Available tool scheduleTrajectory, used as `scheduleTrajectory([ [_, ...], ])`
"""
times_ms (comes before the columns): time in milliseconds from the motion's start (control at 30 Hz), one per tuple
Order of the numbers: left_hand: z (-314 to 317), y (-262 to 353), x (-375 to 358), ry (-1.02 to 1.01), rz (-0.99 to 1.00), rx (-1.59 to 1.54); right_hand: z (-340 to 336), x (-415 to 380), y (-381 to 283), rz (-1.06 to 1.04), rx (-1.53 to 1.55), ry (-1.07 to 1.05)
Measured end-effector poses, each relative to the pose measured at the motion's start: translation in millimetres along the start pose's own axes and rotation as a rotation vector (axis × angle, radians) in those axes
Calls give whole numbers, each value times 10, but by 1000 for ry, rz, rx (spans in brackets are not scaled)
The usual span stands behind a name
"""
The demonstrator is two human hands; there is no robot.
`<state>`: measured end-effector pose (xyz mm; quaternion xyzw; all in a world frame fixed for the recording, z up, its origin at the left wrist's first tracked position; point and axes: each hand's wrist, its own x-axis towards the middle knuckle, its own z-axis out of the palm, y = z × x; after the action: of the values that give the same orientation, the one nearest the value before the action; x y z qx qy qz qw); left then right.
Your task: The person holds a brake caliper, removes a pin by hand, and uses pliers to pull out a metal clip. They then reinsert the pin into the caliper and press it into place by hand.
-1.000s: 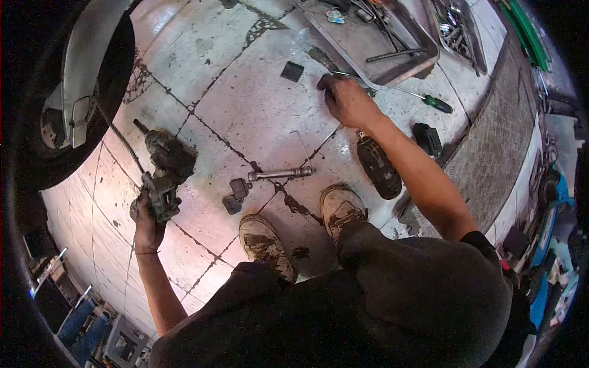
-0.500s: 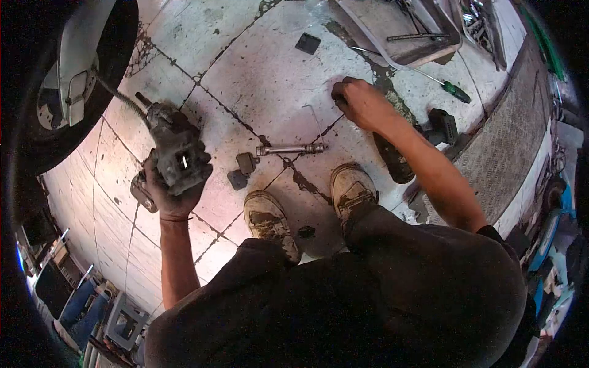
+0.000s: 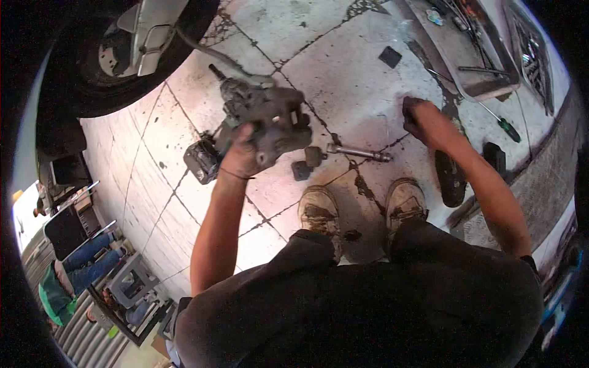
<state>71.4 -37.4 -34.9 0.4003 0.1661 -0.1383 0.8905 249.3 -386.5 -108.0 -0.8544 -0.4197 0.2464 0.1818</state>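
My left hand (image 3: 241, 153) is closed around a dirty brake caliper (image 3: 279, 119), holding it above the floor; a hose (image 3: 215, 56) runs from it toward the wheel. My right hand (image 3: 423, 122) is low over the tiles with its fingers curled together; whatever they hold, if anything, is hidden. Between the hands lies a chrome socket extension bar (image 3: 359, 153). Beside that are two small dark blocks, one brownish block (image 3: 313, 156) and one black block (image 3: 300, 171). A cordless power tool (image 3: 451, 179) lies partly under my right forearm.
A wheel (image 3: 92, 86) stands upper left. A metal tray (image 3: 475, 92) with tools is upper right, near a green-handled screwdriver (image 3: 508, 129). A flat black piece (image 3: 389, 57) and a dark boxy object (image 3: 202, 162) lie on the tiles. Another person's jeans (image 3: 92, 270) show lower left.
The view has swung left, so floor things appear farther right. My left hand has turned the caliper and brought it inward, toward the extension bar. My right hand stays low with fingers curled.
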Motion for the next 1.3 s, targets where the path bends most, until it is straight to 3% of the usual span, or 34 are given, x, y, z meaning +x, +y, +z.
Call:
scheduleTrajectory([
  [33,34,-36,41,33,25,-75,-93,39,-160,-9,4,8],
  [100,78,-99,40,82,54,-50,-301,75,-457,155,372,100],
  [133,74,-128,58,107,67,-22,-254,133,-535,80,540,215],
  [267,250,-183,84,136,136,25,-564,351,-1284,-56,859,252],
  [367,156,-192,39,69,51,-18,-636,466,-1558,-190,824,264],
  [433,277,-219,30,263,25,632,-684,493,-1688,-225,844,311],
  [467,268,-259,50,205,20,-69,-690,503,-1724,-258,854,357],
  [500,316,-246,53,208,21,-70,-670,517,-1735,-259,856,354],
  [567,418,-188,55,198,25,-78,-628,549,-1742,-468,769,522],
  [767,475,-124,23,69,62,0,-655,536,-1767,-556,630,595],
  [900,542,-106,10,148,86,23,-743,536,-1730,-486,720,489],
  [967,531,-77,16,107,86,67,-866,510,-1723,-379,554,289],
  [1200,461,-88,-16,137,93,66,-945,611,-1678,-502,408,233],
  [1300,479,-66,-1,119,109,73,-878,631,-1656,-509,404,356],
])
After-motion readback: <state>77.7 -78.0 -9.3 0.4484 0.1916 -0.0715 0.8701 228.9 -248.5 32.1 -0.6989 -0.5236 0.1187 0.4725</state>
